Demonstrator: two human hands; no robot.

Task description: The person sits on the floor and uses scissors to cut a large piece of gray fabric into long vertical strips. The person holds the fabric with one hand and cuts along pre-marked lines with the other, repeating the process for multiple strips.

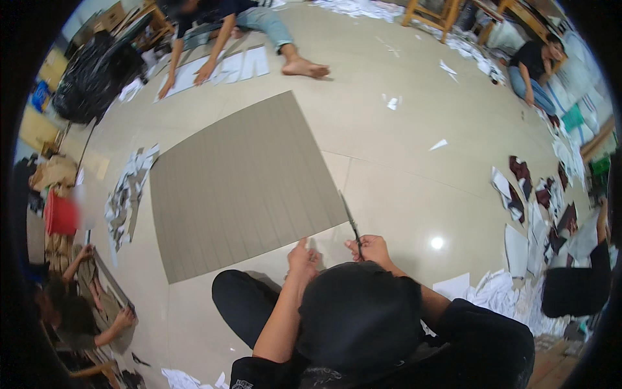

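Observation:
A large grey-brown sheet with faint parallel stripes (240, 181) lies on the floor in front of me. Black scissors (354, 228) are in my right hand (369, 249), their blades reaching up along the sheet's right edge by its near right corner. My left hand (303, 260) is at the near edge, its index finger stretched out to the sheet's border and its other fingers partly bent. Whether that finger presses on the sheet or only touches its edge is hard to make out. A dark rounded shape (359, 318) covers the space between my forearms.
White and grey scraps (129, 194) lie left of the sheet. More white scraps (499, 295) and dark red pieces (521, 175) are heaped to the right. Beyond the sheet, a person's hands (206, 71) rest on white strips (240, 66). Other people sit at left and right.

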